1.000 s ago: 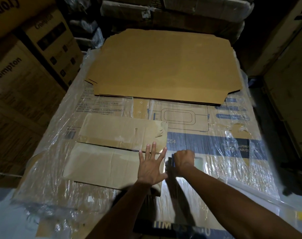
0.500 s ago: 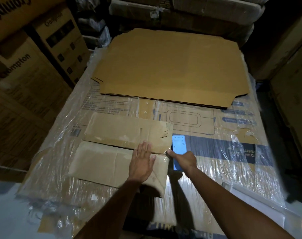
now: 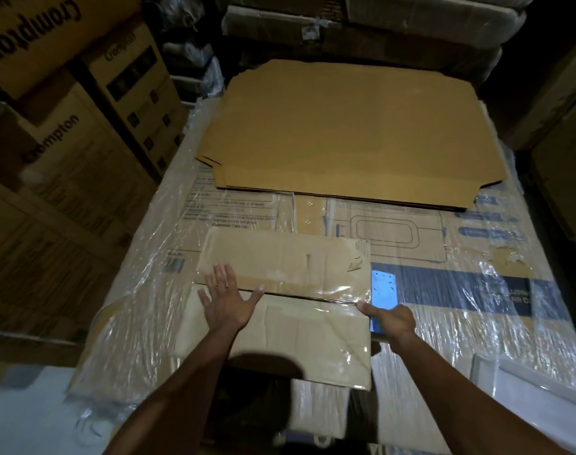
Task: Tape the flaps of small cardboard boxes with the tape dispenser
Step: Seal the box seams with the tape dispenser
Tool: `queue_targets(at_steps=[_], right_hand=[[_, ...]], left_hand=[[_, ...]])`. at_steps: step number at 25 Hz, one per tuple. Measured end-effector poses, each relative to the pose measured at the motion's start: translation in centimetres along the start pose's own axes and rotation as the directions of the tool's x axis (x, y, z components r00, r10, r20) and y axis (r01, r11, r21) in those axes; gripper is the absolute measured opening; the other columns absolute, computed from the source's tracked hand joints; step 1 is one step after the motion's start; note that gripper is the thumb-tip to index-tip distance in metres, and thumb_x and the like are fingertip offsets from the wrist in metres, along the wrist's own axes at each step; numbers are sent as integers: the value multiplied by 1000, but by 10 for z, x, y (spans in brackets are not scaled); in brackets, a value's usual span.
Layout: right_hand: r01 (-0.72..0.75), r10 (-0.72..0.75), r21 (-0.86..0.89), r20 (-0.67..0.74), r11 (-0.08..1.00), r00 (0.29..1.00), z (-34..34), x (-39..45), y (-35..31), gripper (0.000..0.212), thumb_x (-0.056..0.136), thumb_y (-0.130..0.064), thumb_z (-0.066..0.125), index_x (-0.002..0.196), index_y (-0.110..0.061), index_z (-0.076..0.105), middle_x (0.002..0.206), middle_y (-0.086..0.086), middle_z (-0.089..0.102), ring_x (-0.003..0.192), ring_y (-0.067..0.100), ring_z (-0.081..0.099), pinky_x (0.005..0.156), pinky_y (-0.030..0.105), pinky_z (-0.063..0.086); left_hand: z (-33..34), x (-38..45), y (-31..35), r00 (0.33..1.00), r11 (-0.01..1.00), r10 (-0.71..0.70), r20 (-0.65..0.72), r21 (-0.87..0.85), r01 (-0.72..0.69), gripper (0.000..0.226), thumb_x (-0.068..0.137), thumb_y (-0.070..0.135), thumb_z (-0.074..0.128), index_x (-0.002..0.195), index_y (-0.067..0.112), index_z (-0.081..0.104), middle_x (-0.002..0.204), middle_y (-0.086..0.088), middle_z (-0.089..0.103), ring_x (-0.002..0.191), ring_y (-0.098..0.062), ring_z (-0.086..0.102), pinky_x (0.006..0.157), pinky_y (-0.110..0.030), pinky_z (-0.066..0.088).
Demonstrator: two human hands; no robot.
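One left hand [image 3: 226, 298] is lying flat, fingers spread, across two flaps [image 3: 280, 264] of one small box [image 3: 280, 336]; its grip is apart. One right hand [image 3: 391, 320] is gripping one blue tape dispenser [image 3: 383, 289] at the seam's end.

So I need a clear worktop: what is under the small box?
The small box lies on a big carton wrapped in plastic film. The part of the carton directly beneath the box is covered.

Your left hand [image 3: 226, 298] lies flat, palm down, fingers spread and pointing away from you, thumb out to the right. Your right hand [image 3: 390, 320] is curled, thumb stretched left, gripping something blue. Both forearms reach forward from the near edge, converging slightly.
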State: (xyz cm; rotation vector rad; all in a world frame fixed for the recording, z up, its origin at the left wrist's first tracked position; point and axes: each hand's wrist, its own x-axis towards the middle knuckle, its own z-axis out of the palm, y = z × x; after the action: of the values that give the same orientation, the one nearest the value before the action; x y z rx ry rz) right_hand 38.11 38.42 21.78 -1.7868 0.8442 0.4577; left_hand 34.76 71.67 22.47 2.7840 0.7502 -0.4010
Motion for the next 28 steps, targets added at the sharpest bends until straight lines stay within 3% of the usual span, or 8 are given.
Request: queue_targets(at_steps=[5,8,10,16,19,22,24,28], right_hand=[[1,-1,23,-7,1000,1000,0,-1,-3,64,56,-32,93,104,-4,61,102,14,66,90,28,65,59,34,57],[89,-119,-236,-115,968,986,2,-7,-5,71,53,-54,87,101,-10,58,94,6,66,84,24,63,65,35,54],[90,-180,-400,-193,912,965,6,-12,-5,75,57,-59,82,105,-12,50,93,2,61,88,26,62,75,39,52],[79,-206,-466,-229,881,951,11,-18,-13,78,67,-54,81,118,-10,42,105,11,60,98,33,61,84,45,50],[77,-215,-508,-217,858,952,10,-19,-20,79,69,-51,80,122,-8,39,108,11,57,101,32,60,82,43,48],[85,-190,-461,-187,883,964,9,-15,-18,78,66,-51,82,117,-10,40,105,10,57,98,32,60,83,48,52],[81,-171,-424,-178,902,969,6,-10,-16,78,63,-51,84,114,-11,40,104,10,59,94,31,61,81,50,54],[83,-142,-354,-143,932,980,3,-6,-9,79,62,-52,85,116,-12,42,103,8,60,93,29,63,81,48,56]], left_hand=[[0,11,-23,987,990,-27,-159,-138,5,119,71,90,38,157,18,-5,164,-4,-9,151,-21,-8,119,-40,-8],[2,14,-24,970,973,-148,-193,-206,107,112,78,85,35,156,13,-1,163,-14,1,150,-30,1,120,-47,0],[-3,20,-22,950,959,-233,-209,-209,189,113,77,84,39,153,5,12,154,-25,26,139,-41,28,113,-51,20],[-5,34,-40,904,948,-280,-323,-239,209,74,92,62,45,122,-4,52,120,-29,53,110,-44,51,94,-48,37],[5,27,-30,902,939,-290,-321,-279,203,64,98,48,42,132,-6,45,125,-31,52,114,-44,49,96,-49,35],[12,21,-16,926,942,-303,-223,-218,256,80,98,50,32,150,-8,13,153,-31,24,142,-42,23,115,-52,17],[21,12,-1,954,974,-206,-216,-143,178,82,98,52,23,151,-8,4,158,-29,7,148,-41,3,119,-51,1],[48,-24,64,922,945,327,-210,88,-315,84,93,54,7,151,-6,1,159,-25,-2,149,-40,-2,121,-47,-3]])
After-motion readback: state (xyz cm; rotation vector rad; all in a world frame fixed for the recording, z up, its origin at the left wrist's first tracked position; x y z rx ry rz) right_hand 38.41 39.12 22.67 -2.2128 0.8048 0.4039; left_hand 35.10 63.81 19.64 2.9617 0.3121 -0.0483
